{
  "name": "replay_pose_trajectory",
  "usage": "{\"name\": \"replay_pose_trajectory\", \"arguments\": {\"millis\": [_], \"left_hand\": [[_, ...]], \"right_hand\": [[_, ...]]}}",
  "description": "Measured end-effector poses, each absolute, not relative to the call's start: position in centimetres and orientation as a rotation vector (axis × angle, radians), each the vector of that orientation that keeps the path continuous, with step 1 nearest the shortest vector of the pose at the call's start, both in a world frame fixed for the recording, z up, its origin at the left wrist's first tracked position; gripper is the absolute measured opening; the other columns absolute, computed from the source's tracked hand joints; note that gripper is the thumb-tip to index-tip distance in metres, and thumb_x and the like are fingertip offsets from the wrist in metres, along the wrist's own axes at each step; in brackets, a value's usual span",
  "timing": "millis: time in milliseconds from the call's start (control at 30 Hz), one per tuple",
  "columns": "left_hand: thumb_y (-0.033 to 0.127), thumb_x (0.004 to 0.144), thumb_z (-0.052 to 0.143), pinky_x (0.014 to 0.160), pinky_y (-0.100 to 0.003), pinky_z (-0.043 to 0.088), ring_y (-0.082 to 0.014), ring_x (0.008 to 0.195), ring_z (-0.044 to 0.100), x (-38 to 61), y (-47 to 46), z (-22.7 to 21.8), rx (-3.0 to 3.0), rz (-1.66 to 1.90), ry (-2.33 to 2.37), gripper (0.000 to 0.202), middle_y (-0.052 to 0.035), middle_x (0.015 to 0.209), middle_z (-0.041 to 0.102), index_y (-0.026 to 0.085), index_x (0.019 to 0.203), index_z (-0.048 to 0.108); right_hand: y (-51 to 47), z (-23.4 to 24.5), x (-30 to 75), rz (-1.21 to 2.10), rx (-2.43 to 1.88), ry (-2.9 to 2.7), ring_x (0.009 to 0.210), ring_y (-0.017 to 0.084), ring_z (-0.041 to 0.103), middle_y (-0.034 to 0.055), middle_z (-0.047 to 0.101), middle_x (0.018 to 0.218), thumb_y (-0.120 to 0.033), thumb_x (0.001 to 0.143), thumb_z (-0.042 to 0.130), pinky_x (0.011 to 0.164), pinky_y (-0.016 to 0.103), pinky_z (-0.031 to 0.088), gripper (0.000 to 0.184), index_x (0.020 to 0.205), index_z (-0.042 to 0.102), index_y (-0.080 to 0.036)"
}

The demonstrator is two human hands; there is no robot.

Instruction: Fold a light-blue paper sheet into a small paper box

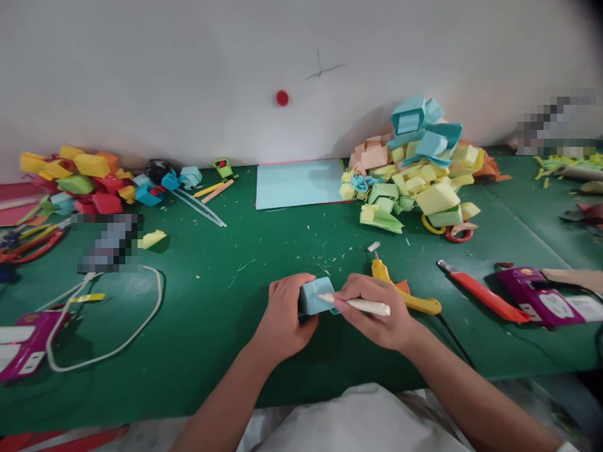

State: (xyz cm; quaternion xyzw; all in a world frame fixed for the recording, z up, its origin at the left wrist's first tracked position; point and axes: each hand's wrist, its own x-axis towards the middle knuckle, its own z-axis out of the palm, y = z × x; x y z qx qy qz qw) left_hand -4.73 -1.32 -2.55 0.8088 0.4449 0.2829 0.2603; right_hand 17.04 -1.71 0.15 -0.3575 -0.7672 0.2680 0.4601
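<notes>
My left hand (282, 314) is closed around a small light-blue folded paper box (316, 296), holding it just above the green table (211, 295) near the front edge. My right hand (372, 311) pinches a white stick-like tool (358, 304) whose tip rests against the box's face. Both hands meet at the box in the middle of the view.
A yellow glue gun (405, 295) lies just right of my hands, then a red utility knife (485, 292) and a purple device (532, 295). Heaps of folded paper boxes sit at back right (414, 182) and back left (85, 179). A light-blue sheet (299, 183) lies by the wall. A white cable (141, 314) loops at left.
</notes>
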Motion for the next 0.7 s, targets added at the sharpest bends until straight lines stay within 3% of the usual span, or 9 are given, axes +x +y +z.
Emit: {"name": "replay_pose_trajectory", "arguments": {"millis": [500, 700], "left_hand": [[0.008, 0.076, 0.061, 0.098, -0.047, 0.044, -0.0295, 0.116, 0.057, -4.7, -1.3, -2.3, 2.183, 0.729, 1.219, 0.063, -0.0082, 0.131, 0.060, 0.027, 0.132, 0.040], [0.006, 0.075, 0.062, 0.099, -0.047, 0.044, -0.0297, 0.118, 0.056, -4.7, -1.2, -2.1, 2.163, 0.713, 1.267, 0.062, -0.0082, 0.132, 0.060, 0.026, 0.131, 0.043]], "right_hand": [[-2.1, 1.3, 17.2, 0.731, -0.850, -1.992, 0.065, 0.014, 0.057, 0.0003, 0.060, 0.073, -0.015, 0.091, 0.062, 0.058, 0.028, 0.044, 0.007, 0.095, 0.063, -0.021], [-2.1, 1.9, 20.3, 0.677, -1.022, -1.962, 0.062, 0.014, 0.057, -0.0001, 0.061, 0.073, -0.016, 0.091, 0.063, 0.057, 0.028, 0.044, 0.005, 0.090, 0.063, -0.021]]}}
